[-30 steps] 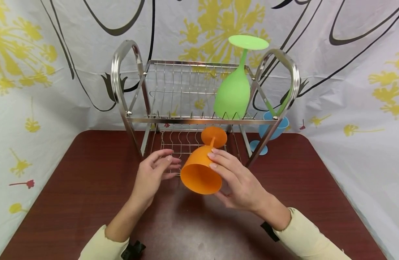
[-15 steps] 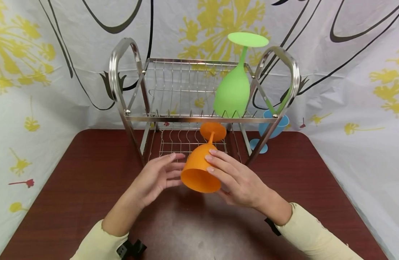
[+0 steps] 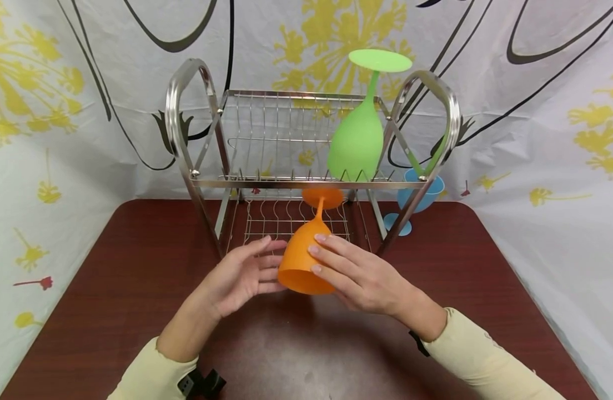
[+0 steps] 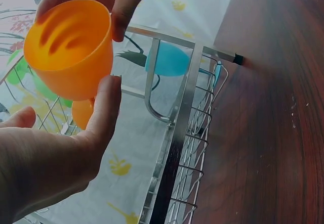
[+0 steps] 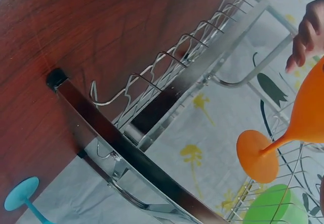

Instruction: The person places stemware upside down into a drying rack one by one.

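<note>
An orange plastic goblet (image 3: pixel 304 255) hangs tilted upside down in front of the dish rack, its mouth facing down and toward me. My right hand (image 3: pixel 363 272) grips the bowl from the right, fingers wrapped along its side. On the left, my left hand (image 3: pixel 241 278) has loosely extended fingers beside the bowl; whether they touch it, I cannot tell. The goblet's foot (image 5: pixel 257 155) shows whole in the right wrist view, while the rack's front bar covers part of it in the head view. In the left wrist view, the bowl's hollow inside (image 4: pixel 68 34) faces the camera.
A two-tier metal dish rack (image 3: pixel 296 184) stands at the table's back. Upside down on its upper tier, at the right, is a green goblet (image 3: pixel 358 141). A blue goblet (image 3: pixel 420 191) stands upright behind the rack's right leg. The table (image 3: pixel 306 355) is dark red-brown.
The orange goblet has turned more mouth-down and its foot has moved slightly back and left, under the upper tier's bar. My left hand has opened out and come closer to the bowl.
</note>
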Tool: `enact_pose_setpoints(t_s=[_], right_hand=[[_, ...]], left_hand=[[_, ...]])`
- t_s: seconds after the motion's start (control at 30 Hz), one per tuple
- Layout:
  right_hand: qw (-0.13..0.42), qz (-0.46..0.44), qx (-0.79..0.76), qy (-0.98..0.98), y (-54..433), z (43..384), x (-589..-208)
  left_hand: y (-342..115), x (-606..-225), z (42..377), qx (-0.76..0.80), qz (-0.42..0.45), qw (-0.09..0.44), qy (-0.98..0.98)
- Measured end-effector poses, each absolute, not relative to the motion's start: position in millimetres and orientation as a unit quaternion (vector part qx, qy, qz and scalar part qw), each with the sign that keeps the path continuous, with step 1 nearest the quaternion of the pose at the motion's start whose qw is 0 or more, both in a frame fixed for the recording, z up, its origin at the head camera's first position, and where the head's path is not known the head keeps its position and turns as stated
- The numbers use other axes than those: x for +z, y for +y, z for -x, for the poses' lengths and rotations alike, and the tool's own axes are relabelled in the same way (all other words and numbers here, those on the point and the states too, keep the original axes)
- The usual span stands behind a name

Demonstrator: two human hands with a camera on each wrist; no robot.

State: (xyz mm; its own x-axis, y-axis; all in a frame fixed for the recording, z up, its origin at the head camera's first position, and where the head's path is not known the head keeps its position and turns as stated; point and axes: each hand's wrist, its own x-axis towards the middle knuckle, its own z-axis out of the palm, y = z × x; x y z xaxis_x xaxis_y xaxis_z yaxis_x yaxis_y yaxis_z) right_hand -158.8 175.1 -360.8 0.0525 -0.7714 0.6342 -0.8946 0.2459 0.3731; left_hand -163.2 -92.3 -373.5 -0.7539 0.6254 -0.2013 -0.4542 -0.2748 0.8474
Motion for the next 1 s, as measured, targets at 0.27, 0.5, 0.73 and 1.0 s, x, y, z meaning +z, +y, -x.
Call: enact_pose_setpoints(t_s=[0.27, 0.5, 0.73, 1.0], right_hand=[[0.389, -0.623, 0.033, -0.678, 179.3, 160.0, -364.4], [0.389, -0.631, 0.019, -0.671, 179.8, 161.0, -366.0], [0.394, -0.642, 0.026, -0.657, 177.1, 162.2, -367.1], [0.399, -0.64, 0.037, -0.656, 175.9, 162.3, -370.5]], left_hand=[[-88.6, -375.9, 163.2, 0.788, -0.115, 0.351, 0.492], [-88.2, -375.9, 162.0, 0.785, -0.139, 0.348, 0.493], [-87.9, -375.6, 158.2, 0.784, -0.139, 0.348, 0.495], [-85.8, -375.1, 156.6, 0.775, -0.14, 0.347, 0.509]])
